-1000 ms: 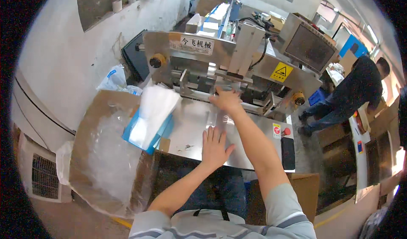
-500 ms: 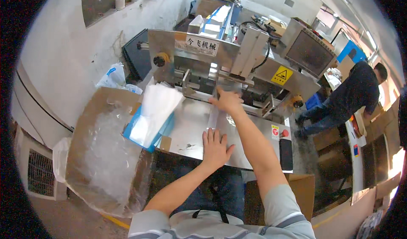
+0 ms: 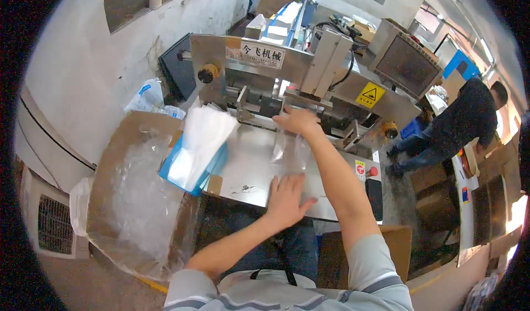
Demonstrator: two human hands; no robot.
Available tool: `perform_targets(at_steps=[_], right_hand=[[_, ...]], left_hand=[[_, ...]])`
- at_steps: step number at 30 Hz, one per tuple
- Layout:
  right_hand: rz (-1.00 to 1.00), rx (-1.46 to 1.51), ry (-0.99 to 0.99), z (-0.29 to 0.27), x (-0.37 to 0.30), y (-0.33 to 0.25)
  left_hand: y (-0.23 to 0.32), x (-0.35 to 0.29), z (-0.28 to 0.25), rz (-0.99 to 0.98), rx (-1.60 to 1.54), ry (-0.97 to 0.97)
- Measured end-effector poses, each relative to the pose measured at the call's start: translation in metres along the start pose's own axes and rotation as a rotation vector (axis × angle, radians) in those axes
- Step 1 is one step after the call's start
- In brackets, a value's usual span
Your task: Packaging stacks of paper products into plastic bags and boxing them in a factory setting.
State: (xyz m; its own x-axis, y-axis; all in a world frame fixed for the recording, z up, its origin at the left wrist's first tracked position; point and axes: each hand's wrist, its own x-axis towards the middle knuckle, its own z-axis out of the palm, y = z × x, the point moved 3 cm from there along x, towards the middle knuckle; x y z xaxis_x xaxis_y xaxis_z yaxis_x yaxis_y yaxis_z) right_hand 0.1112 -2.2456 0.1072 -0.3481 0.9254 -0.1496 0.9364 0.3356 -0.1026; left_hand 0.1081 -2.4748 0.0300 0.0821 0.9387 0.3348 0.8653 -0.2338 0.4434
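Note:
A clear plastic sheet or bag (image 3: pixel 291 152) lies on the steel work plate (image 3: pixel 251 159) of a bench machine, its far end at the machine's opening. My left hand (image 3: pixel 286 201) rests flat at the sheet's near end, fingers stretched forward and thumb out to the right. Farther in, my right hand (image 3: pixel 298 121) reaches to the front of the opening, over the sheet's far end. Its thumb and forefinger are apart; the other fingertips are partly hidden. A metal block (image 3: pixel 326 62) on a column stands just above that hand.
Left of the plate, a blue tray (image 3: pixel 215 168) holds a stack of white translucent sheets (image 3: pixel 205 140). A large carton (image 3: pixel 124 140) with clear plastic stands beyond it. A red button (image 3: pixel 372 171) and a black pad (image 3: pixel 374 192) sit at the plate's right. Another person (image 3: pixel 455 120) bends over at right.
My left hand has slid slightly to the right. My right hand has drawn up a little toward the machine's opening. More of the clear plastic shows between them.

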Motion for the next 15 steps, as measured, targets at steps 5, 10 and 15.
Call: perform_targets(at_steps=[5, 10, 15], right_hand=[[-0.019, 0.042, -0.057, 0.001, 0.013, 0.007], [-0.069, 0.093, -0.061, -0.001, -0.009, 0.017], [-0.371, 0.616, 0.375, 0.023, -0.140, 0.049]], left_hand=[[0.045, -0.038, -0.073, 0.174, -0.355, 0.136], [0.056, -0.056, -0.079, 0.214, -0.425, 0.094], [0.030, -0.095, -0.080, 0.053, -0.556, 0.110]])
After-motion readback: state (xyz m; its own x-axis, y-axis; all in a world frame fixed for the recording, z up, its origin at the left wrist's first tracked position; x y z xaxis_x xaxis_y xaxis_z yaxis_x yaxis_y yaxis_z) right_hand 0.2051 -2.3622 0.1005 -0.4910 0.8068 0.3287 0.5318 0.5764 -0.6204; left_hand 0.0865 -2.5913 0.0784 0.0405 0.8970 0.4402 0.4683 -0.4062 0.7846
